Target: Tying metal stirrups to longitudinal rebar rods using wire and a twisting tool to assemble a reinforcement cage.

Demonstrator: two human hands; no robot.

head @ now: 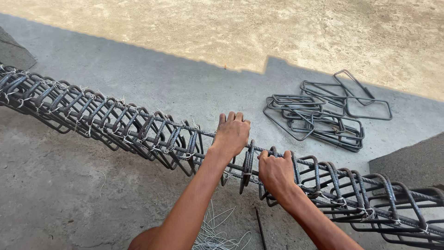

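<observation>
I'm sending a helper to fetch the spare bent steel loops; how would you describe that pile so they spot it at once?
Start from the long rebar cage that runs across the concrete floor, where the left hand and right hand grip it. Look beyond the hands, toward the sandy ground: the loose stirrups lie flat in an overlapping heap. Unlike the loops on the cage, they are untied and threaded on no bars.

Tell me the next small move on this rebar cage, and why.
Probably slide the stirrup between the hands sideways to even the spacing: left hand and right hand both grip the cage there, and that stirrup leans with gaps beside it.
</observation>
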